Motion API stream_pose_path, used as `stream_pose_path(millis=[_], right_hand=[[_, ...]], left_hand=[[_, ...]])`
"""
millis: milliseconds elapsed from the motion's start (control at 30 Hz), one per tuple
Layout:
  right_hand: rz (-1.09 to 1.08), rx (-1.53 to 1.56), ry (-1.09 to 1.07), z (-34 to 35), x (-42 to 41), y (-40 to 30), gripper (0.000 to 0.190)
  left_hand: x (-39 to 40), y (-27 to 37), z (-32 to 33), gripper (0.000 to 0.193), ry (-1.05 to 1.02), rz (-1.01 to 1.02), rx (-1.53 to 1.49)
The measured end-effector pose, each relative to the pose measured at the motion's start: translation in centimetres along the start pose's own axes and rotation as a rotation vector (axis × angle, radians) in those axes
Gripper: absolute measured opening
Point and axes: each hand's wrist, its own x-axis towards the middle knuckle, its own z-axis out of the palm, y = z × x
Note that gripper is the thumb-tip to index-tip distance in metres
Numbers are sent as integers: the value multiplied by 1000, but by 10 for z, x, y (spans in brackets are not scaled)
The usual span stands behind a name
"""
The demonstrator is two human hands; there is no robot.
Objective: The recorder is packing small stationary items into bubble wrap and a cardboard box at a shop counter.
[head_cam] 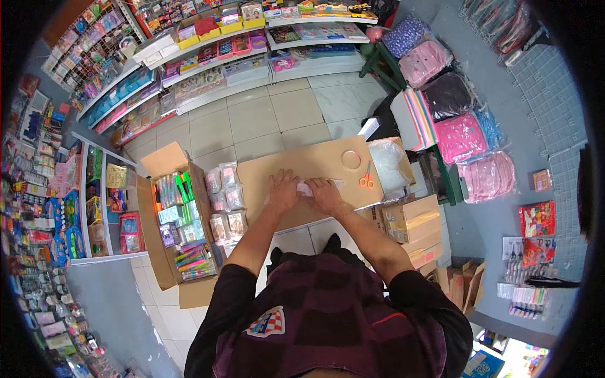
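A small pale-pink item in clear plastic wrap (305,189) lies between my hands on a brown cardboard sheet (302,158). My left hand (283,190) presses against the item's left side, palm down with the fingers stretched forward. From the other side, my right hand (324,193) has its fingers curled over the wrap and the item's end. A little clear film shows past the right fingers. Scissors with orange handles (366,180) and a roll of tape (351,159) lie on the cardboard to the right. Left of the sheet stand several plastic-wrapped packs (228,198) in rows.
An open carton (198,212) with pens, markers and small boxes stands at left. Bubble wrap (388,163) fills a box at right, near taped cartons (411,222). Stocked shelves (227,71) line the back; bagged backpacks (461,134) rest on a green stand at right.
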Motion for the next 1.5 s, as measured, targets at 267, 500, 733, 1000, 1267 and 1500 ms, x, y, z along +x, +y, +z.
stream_pose_path(millis=[267, 500, 733, 1000, 1267, 1500], right_hand=[[97, -59, -102, 5, 5, 7, 51], [193, 67, -150, 12, -8, -10, 57], [128, 294, 37, -24, -15, -35, 50], [544, 1353, -2, -50, 8, -16, 31], [531, 1397, 130, -56, 22, -41, 19], [456, 1144, 99, -62, 20, -59, 24]], left_hand=[[-33, 18, 49, 42, -45, -415, -667], [-33, 20, 71, 30, -88, -579, -1747], [-39, 9, 51, 39, 14, -638, -1961], [-53, 8, 5, 40, -26, -236, -2005], [-58, 6, -4, 41, -52, -161, -1944], [-57, 0, -2, 35, -18, -270, -1956]])
